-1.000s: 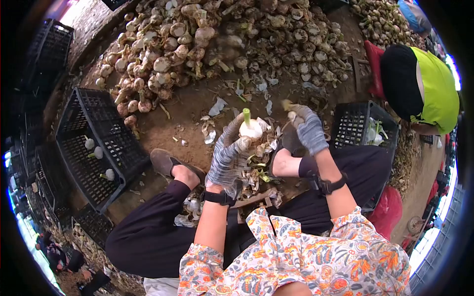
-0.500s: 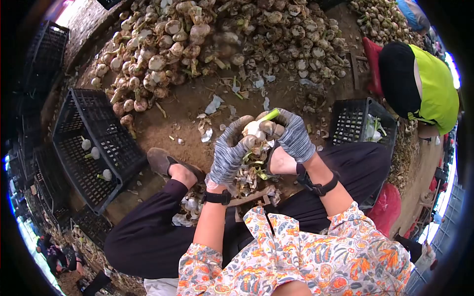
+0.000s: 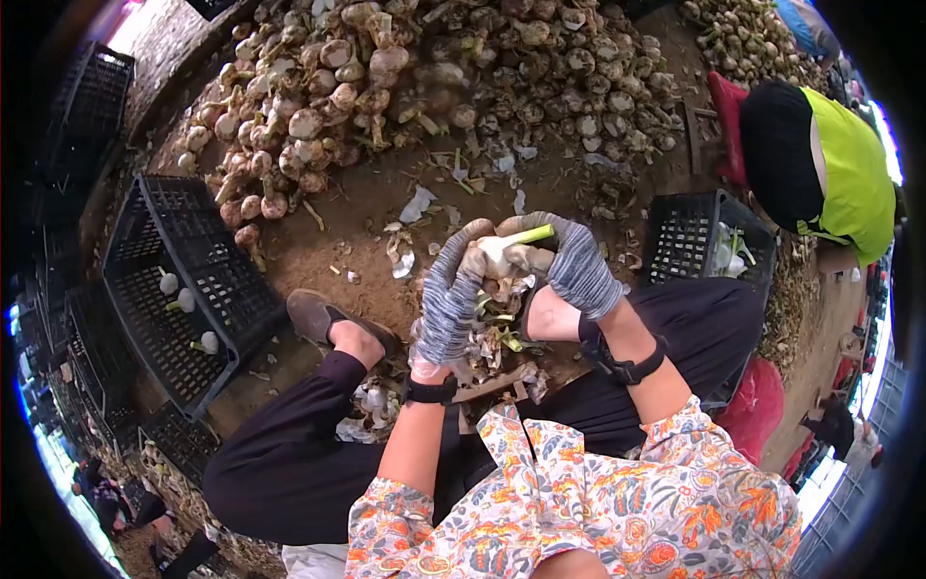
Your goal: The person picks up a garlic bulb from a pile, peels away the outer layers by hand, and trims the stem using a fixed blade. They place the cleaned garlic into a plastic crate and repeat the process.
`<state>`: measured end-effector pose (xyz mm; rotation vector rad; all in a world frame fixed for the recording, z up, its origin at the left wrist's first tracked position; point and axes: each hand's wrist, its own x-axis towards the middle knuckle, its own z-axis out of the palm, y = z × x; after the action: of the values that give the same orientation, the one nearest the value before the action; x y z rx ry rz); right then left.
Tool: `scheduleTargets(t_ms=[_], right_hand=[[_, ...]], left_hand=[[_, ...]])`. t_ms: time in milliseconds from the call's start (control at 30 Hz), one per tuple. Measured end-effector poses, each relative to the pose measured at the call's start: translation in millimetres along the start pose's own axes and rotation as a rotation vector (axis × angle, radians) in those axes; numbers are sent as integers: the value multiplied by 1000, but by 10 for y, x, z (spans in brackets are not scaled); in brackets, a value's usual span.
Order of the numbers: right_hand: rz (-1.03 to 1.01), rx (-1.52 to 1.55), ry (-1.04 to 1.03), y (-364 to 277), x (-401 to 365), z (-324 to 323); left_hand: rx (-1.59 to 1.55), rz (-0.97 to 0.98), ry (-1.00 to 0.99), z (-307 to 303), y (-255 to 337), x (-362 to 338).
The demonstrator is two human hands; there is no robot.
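Both hands wear grey knit gloves with brownish fingers. My left hand [image 3: 451, 294] and my right hand [image 3: 577, 261] meet around a white garlic bulb [image 3: 496, 253], their fingers wrapped on its two sides. Its green stem [image 3: 531, 234] points up and right past my right hand's fingers. Below the hands, peeled skins and leaf scraps [image 3: 497, 333] lie in a heap between my legs. Part of the bulb is hidden by the gloved fingers.
A large garlic pile [image 3: 318, 106] spreads across the top. At left a black crate [image 3: 207, 280] holds a few white bulbs; another crate [image 3: 675, 236] with bulbs stands at right. A person in a yellow-green top [image 3: 854, 174] bends at the right, near a red bag [image 3: 757, 410].
The bulb has turned in my hands, its stem now lying flatter and farther right. My left hand's fingers have closed in more around it.
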<state>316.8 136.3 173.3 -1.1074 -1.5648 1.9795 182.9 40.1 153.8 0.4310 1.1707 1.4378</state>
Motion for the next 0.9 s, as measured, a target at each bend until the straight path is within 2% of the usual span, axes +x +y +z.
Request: scheduleTargets(t_ms=[33,67,100,133,167,200,233,300,333,367,433,467,500,567,600,633,700,733,767,800,833,867,900], right_hand=[[3,3,2,24,-2,-1],[67,59,0,43,1,-7],[131,113,-2,64,3,-12],[133,113,-3,113,-2,-10],[34,41,-6,179,-16,-1],[-64,-28,-10,219,-36,21],[-61,-22,-15,214,-59,56],[-29,-216,9,188,-98,130],[-51,-247,63,309,-111,154],[-48,-240,60,331,-116,177],[84,-165,115,344,-101,181],[59,-219,158,397,-77,149],[58,-222,164,371,-67,152],[160,-163,233,306,-53,176],[159,-166,237,326,-56,155],[62,-98,200,383,-59,137],[-129,42,118,473,-60,111],[126,392,56,401,-57,92],[128,393,53,396,-69,62],[307,681,56,391,-90,16],[485,969,56,388,-96,-34],[435,1121,-55,493,-75,-73],[431,1121,-59,526,-71,-99]], left_hand=[[14,-23,53,-5,-9,-8],[156,136,79,8,-88,18],[155,134,80,10,-153,41],[56,81,129,39,-144,64],[-43,30,179,64,-125,80],[-102,-100,277,78,-90,65],[95,114,444,63,-147,196],[-133,-352,442,-78,-188,159],[-212,-540,350,-92,-47,138],[-208,-542,356,-222,-104,151],[-259,-650,139,-387,-154,222],[-181,-290,245,-175,-189,153],[-127,-78,319,-49,-126,97],[307,309,329,139,-168,17],[414,306,290,127,-310,2],[292,237,321,246,-239,-34],[244,199,244,99,-366,45],[243,197,245,47,-298,45],[-13,43,99,-6,-182,37],[-269,-112,-47,-51,-109,34],[-412,-151,-151,-75,-70,66],[-531,-222,-276,-134,5,62],[-650,-291,-404,-171,85,66]])
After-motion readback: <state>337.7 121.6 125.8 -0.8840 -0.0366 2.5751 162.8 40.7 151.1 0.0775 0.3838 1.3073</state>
